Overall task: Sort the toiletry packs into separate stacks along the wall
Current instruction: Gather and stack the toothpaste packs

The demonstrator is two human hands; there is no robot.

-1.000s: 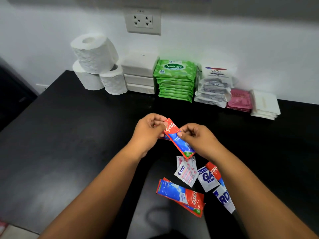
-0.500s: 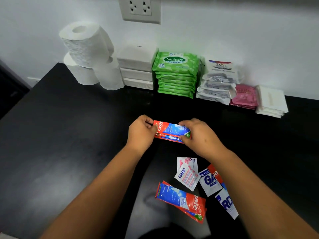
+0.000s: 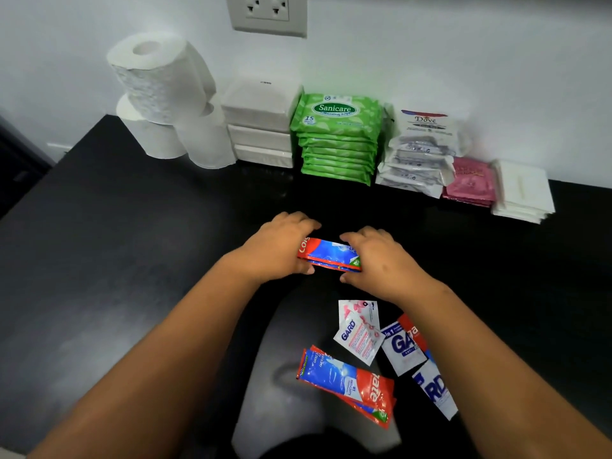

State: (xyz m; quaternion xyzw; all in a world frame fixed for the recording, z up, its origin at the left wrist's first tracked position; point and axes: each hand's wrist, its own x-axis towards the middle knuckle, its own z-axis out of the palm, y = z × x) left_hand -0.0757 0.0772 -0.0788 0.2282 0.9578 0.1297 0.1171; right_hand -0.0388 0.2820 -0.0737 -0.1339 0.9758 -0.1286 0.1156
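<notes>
Left hand (image 3: 276, 246) and right hand (image 3: 381, 260) reach forward, fingers curled.

Bright, even light from overhead; the glossy black bench (image 3: 99, 260) shows pale glare patches and a soft shadow. Slight blur throughout, and the wide lens bends the edges.

Counting out from the outlet (image 3: 269, 13): 3 toilet rolls (image 3: 159, 77), 3 white boxes (image 3: 260, 122), roughly 7 Sanicare packs (image 3: 336, 140), one pile each of Dove (image 3: 420, 150), pink (image 3: 470, 182), white (image 3: 523, 193); 3 Gard sachets (image 3: 359, 336) nearest me
</notes>
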